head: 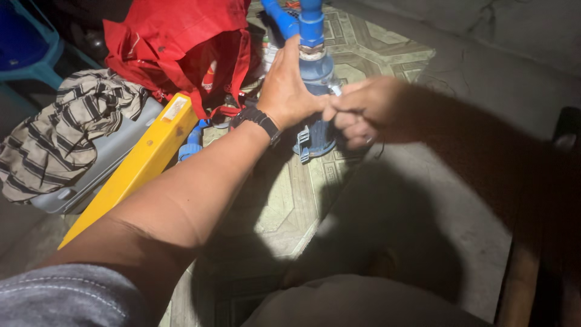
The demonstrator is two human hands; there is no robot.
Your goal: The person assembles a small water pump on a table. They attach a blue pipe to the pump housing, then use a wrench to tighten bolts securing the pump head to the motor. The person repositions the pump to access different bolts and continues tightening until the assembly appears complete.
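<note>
A blue water pump (316, 138) stands on the patterned floor, with blue pipe fittings (311, 23) rising from its top. My left hand (289, 85), a black watch on its wrist, wraps around the pump's upper body just below the fittings. My right hand (362, 110) is closed at the pump's right side, fingers pinched on a small part I cannot make out, touching my left thumb. Both arms reach forward from the bottom of the view.
A red bag (175, 42) lies behind the pump at the left. A long yellow level (136, 166) leans over a grey case (103, 163) with a striped cloth (60, 133) on it. A blue plastic chair (27, 45) stands far left. Grey concrete lies right.
</note>
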